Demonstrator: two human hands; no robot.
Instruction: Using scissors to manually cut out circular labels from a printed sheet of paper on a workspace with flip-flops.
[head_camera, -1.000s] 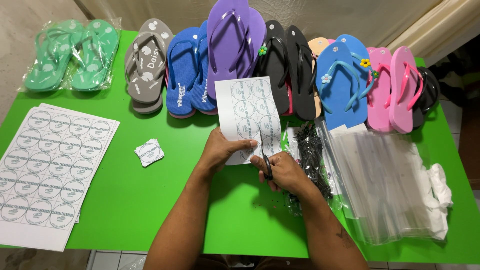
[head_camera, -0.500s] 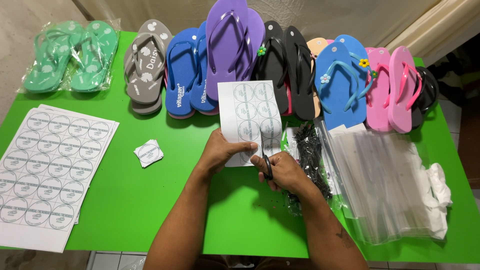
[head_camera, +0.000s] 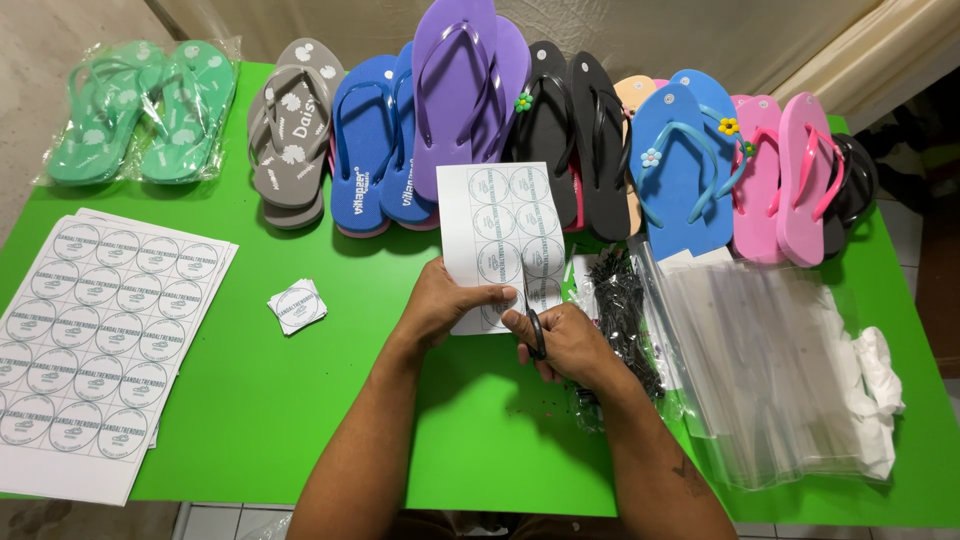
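Observation:
My left hand (head_camera: 445, 305) pinches the lower edge of a white sheet of round printed labels (head_camera: 500, 235), holding it above the green table (head_camera: 330, 400). My right hand (head_camera: 565, 345) grips black-handled scissors (head_camera: 535, 335) whose blades reach into the sheet's lower part. The blades are mostly hidden behind my fingers and the paper. A small stack of cut square labels (head_camera: 298, 306) lies to the left of my left hand.
A stack of uncut label sheets (head_camera: 95, 340) lies at the left. Flip-flops line the back: green bagged (head_camera: 135, 110), grey (head_camera: 292, 130), blue (head_camera: 375, 145), purple (head_camera: 460, 90), black (head_camera: 580, 140), light blue (head_camera: 680, 165), pink (head_camera: 790, 175). Clear plastic bags (head_camera: 770, 370) and black ties (head_camera: 620, 315) lie at the right.
Both hands stay in nearly the same place. The scissors have worked slightly further along the label sheet; the sheet has shifted a little.

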